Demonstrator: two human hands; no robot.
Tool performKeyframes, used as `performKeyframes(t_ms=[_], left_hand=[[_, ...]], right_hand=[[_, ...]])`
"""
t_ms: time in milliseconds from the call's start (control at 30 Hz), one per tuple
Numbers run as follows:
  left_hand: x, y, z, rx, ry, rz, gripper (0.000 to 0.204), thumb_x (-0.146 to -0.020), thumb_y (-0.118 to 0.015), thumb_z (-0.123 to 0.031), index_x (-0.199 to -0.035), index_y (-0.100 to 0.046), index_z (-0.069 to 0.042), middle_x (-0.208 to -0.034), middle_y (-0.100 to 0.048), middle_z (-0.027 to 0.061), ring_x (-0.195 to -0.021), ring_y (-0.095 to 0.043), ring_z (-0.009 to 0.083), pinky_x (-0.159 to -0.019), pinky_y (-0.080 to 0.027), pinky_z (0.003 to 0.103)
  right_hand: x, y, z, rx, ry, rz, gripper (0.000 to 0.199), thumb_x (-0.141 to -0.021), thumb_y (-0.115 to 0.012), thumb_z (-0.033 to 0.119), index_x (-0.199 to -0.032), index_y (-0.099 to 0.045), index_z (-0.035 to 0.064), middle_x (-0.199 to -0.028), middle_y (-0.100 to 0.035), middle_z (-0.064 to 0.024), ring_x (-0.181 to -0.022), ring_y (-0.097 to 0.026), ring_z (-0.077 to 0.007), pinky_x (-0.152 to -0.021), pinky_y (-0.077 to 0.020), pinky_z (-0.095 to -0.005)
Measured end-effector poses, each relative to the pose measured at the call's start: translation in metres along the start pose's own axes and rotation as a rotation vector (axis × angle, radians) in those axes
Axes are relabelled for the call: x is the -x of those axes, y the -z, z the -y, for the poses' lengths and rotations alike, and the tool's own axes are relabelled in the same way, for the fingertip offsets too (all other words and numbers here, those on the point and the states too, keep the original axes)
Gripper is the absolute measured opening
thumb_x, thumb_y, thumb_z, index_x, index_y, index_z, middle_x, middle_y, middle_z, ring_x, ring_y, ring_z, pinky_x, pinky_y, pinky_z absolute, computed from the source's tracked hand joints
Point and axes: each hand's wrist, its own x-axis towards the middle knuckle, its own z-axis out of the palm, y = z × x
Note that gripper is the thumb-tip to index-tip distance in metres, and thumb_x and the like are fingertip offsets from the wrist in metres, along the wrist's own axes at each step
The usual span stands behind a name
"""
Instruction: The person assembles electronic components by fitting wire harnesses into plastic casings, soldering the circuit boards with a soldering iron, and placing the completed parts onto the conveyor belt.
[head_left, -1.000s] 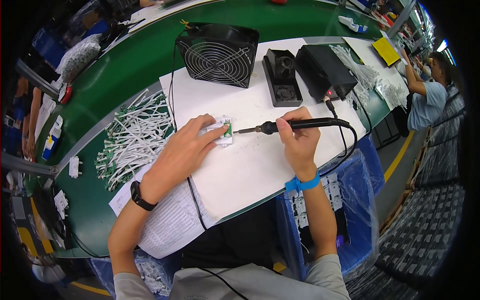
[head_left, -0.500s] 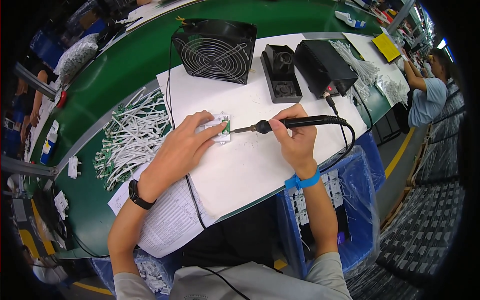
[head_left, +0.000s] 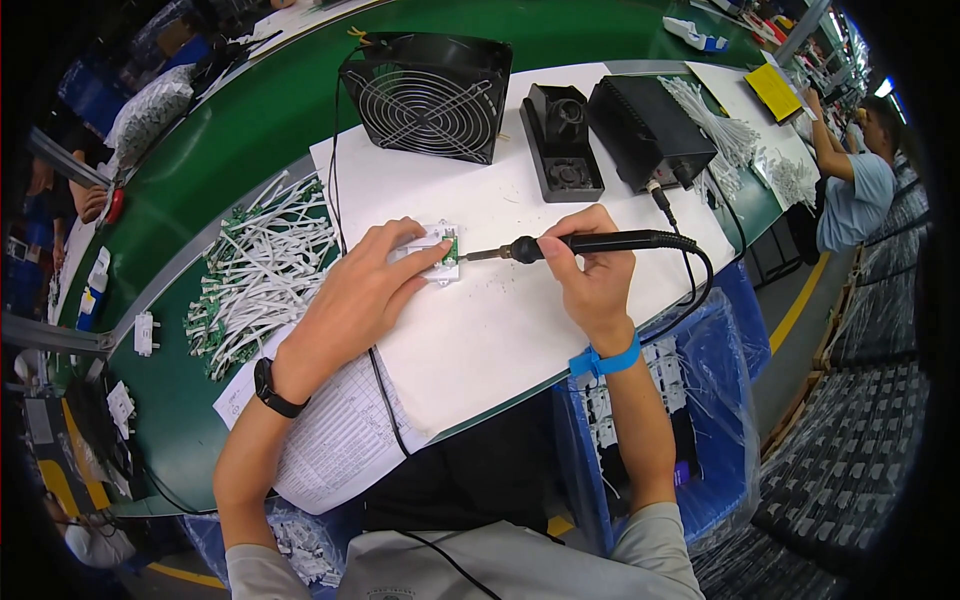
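My right hand (head_left: 597, 283) grips a black soldering iron (head_left: 620, 241) like a pen, fingers closed round its handle. The metal tip points left and meets the right edge of a small green circuit board (head_left: 453, 250); whether it touches a solder joint is too small to tell. That board sits on a white plastic housing (head_left: 446, 275) lying on the white work sheet. My left hand (head_left: 365, 290) holds the housing down, with the index fingertip pressed on the board and the other fingers around the housing's left side.
Behind the work stand a black fan (head_left: 428, 105), a black iron holder (head_left: 563, 145) and a black power unit (head_left: 650, 130). White wires with green boards (head_left: 260, 275) pile up at left. A printed paper (head_left: 335, 435) lies under my left forearm; a blue bin (head_left: 725, 430) stands lower right.
Both hands, the iron and the housing keep nearly the same positions. The red light on the power unit, lit before, no longer shows.
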Motion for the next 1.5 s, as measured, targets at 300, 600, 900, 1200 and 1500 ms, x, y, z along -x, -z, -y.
performKeyframes(t_ms=[300,600,900,1200,1500], left_hand=[[0.002,-0.003,0.002,0.030,0.004,-0.012,0.036,-0.095,-0.065,-0.009,-0.131,-0.069,-0.011,-0.131,-0.057,0.0147,-0.122,-0.056,0.0334,-0.104,-0.047,0.042],[0.002,-0.009,0.005,-0.002,0.010,0.004,0.044,-0.094,-0.064,-0.013,-0.138,-0.065,-0.018,-0.142,-0.054,0.0197,-0.128,-0.050,0.0396,-0.109,-0.042,0.046],[-0.001,-0.029,-0.026,-0.083,0.096,-0.084,0.056,-0.097,-0.062,-0.026,-0.149,-0.051,-0.010,-0.139,-0.053,0.0266,-0.119,-0.049,0.0390,-0.104,-0.042,0.047],[0.013,-0.034,-0.023,-0.003,0.077,-0.229,0.039,-0.090,-0.070,-0.019,-0.127,-0.069,-0.009,-0.133,-0.060,0.0156,-0.112,-0.056,0.0337,-0.094,-0.051,0.042],[0.016,-0.055,-0.026,-0.102,0.015,-0.335,0.041,-0.087,-0.075,-0.021,-0.125,-0.070,-0.006,-0.132,-0.060,0.0217,-0.101,-0.057,0.0338,-0.089,-0.052,0.040]], right_hand=[[0.000,-0.001,0.000,0.000,-0.013,0.007,0.014,-0.091,-0.077,0.006,-0.093,-0.065,0.0000,-0.076,-0.064,-0.0025,-0.065,-0.054,-0.0051,-0.057,-0.0400,-0.0200],[0.002,0.000,0.000,-0.010,-0.037,-0.118,0.014,-0.092,-0.075,0.005,-0.094,-0.062,0.0006,-0.079,-0.062,-0.0016,-0.069,-0.055,-0.0046,-0.057,-0.0406,-0.0181],[0.002,0.006,-0.003,-0.074,-0.009,-0.219,0.019,-0.094,-0.069,-0.001,-0.110,-0.058,0.0011,-0.097,-0.061,-0.0052,-0.087,-0.058,-0.0097,-0.083,-0.0462,-0.0227],[-0.004,-0.004,0.010,0.037,-0.002,-0.234,0.023,-0.093,-0.069,-0.003,-0.113,-0.057,-0.0006,-0.099,-0.061,-0.0063,-0.089,-0.059,-0.0118,-0.087,-0.0483,-0.0266],[0.004,-0.021,-0.005,0.118,0.127,-0.283,0.016,-0.095,-0.070,0.007,-0.094,-0.054,0.0051,-0.087,-0.059,-0.0009,-0.073,-0.051,-0.0029,-0.057,-0.0404,-0.0176]])
